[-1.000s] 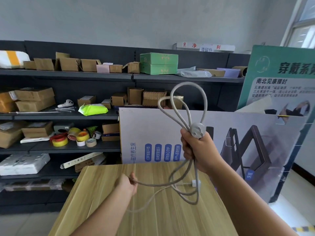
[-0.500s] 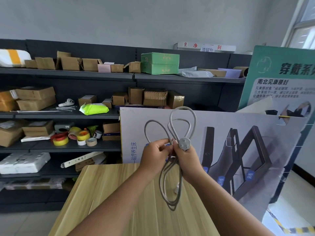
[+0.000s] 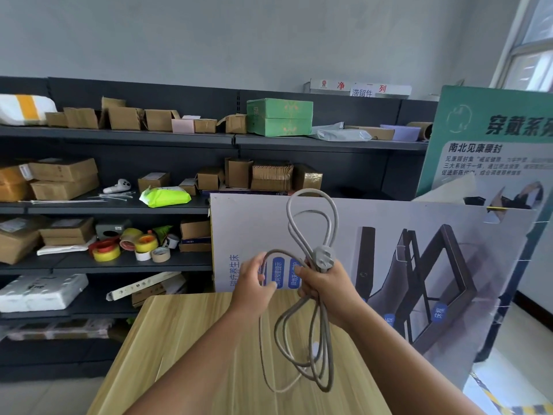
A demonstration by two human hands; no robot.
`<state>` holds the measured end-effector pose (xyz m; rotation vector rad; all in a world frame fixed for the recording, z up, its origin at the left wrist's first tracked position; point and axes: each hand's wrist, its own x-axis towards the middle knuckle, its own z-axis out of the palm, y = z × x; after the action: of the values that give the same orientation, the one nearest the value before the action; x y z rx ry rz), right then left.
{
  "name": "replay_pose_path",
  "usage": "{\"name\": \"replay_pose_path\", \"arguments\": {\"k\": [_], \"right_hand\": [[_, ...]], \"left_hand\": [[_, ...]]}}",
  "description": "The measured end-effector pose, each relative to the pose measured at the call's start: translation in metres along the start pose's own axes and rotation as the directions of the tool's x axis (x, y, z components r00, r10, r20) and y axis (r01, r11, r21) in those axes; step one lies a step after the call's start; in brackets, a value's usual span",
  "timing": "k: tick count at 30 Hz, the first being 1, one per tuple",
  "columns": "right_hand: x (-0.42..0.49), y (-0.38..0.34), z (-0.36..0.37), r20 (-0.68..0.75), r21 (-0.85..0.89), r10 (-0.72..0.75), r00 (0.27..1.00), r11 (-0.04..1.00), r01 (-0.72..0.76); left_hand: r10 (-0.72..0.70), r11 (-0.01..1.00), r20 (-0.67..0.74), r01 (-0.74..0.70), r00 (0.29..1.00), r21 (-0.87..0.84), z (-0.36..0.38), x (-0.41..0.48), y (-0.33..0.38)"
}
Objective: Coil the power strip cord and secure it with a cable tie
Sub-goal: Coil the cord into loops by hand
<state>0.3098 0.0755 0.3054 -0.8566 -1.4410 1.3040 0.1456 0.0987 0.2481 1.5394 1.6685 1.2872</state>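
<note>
A grey power strip cord point(image 3: 311, 223) is gathered into several loops held in the air above the wooden table point(image 3: 185, 348). My right hand point(image 3: 326, 284) grips the bundle at its middle, with the grey plug point(image 3: 323, 258) sticking out above the fingers. Loops rise above that hand and others hang below it over the table. My left hand point(image 3: 253, 281) is just to the left, fingers curled around one strand that arches across to the bundle. The power strip body is mostly hidden behind the hanging loops. White cable ties point(image 3: 115, 195) lie on a shelf at the left.
Dark shelving point(image 3: 119, 262) with cardboard boxes, tape rolls and a green pouch fills the left and back. A large printed board point(image 3: 419, 265) leans behind the table, and a green poster point(image 3: 493, 139) stands at the right. A window is at the upper right.
My left hand came up from the table with a strand and met the bundle, then moved slightly left, drawing out a new loop. The right hand lowered a little with the coil.
</note>
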Motion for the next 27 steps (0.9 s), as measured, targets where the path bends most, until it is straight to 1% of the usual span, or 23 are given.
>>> {"name": "replay_pose_path", "arguments": {"k": [1,2,3,6,7,8,11,13,15,17,19,21,25,27], "right_hand": [[-0.001,-0.003,0.000,0.016,-0.004,-0.016,1.000,1.000,0.016],[-0.002,-0.007,0.001,0.024,0.002,-0.035,0.999,0.999,0.035],[-0.002,-0.010,0.001,0.029,0.016,-0.053,0.998,0.998,0.053],[-0.003,-0.015,-0.004,0.037,0.047,-0.092,0.995,0.995,0.090],[-0.004,-0.015,-0.008,0.036,0.043,-0.095,0.995,0.995,0.093],[-0.004,-0.014,-0.012,0.029,0.034,-0.089,0.996,0.996,0.088],[-0.004,-0.003,-0.021,-0.004,-0.037,-0.029,1.000,0.999,0.029],[-0.004,0.004,-0.020,-0.016,-0.094,0.004,1.000,0.996,-0.006],[-0.005,0.010,-0.015,-0.013,-0.114,0.023,1.000,0.993,-0.024],[-0.006,0.010,-0.009,0.024,-0.104,0.035,0.999,0.994,-0.032],[-0.007,0.009,-0.004,0.061,-0.076,0.036,0.997,0.997,-0.032],[-0.007,0.008,-0.002,0.062,-0.067,0.052,0.997,0.997,-0.047],[-0.010,0.006,-0.002,0.057,-0.180,0.042,0.998,0.983,-0.031],[-0.010,0.007,-0.002,0.043,-0.185,0.019,0.999,0.983,-0.011]], "left_hand": [[-0.055,0.996,0.089,0.049,0.994,0.075,0.005,0.000,-0.010],[-0.099,0.990,0.147,0.082,0.984,0.114,0.010,-0.001,-0.018],[-0.134,0.985,0.162,0.114,0.978,0.131,0.013,-0.003,-0.024],[-0.171,0.985,0.125,0.172,0.977,0.002,0.013,-0.004,-0.037],[-0.158,0.986,0.104,0.163,0.982,-0.035,0.009,-0.006,-0.034],[-0.115,0.990,0.068,0.120,0.991,-0.071,0.005,-0.005,-0.031],[0.039,0.993,-0.076,-0.047,0.996,-0.107,-0.013,-0.006,0.000],[0.117,0.974,-0.129,-0.140,0.985,-0.178,-0.020,-0.004,0.023],[0.201,0.949,-0.135,-0.226,0.970,-0.217,-0.023,-0.004,0.045],[0.285,0.926,-0.112,-0.304,0.952,-0.226,-0.022,-0.009,0.066],[0.308,0.917,-0.097,-0.323,0.946,-0.236,-0.021,-0.013,0.080],[0.299,0.921,-0.091,-0.312,0.950,-0.232,-0.021,-0.014,0.087],[0.225,0.938,-0.054,-0.231,0.973,-0.257,-0.022,-0.011,0.084],[0.209,0.955,-0.059,-0.217,0.976,-0.202,-0.020,-0.012,0.074]]}}
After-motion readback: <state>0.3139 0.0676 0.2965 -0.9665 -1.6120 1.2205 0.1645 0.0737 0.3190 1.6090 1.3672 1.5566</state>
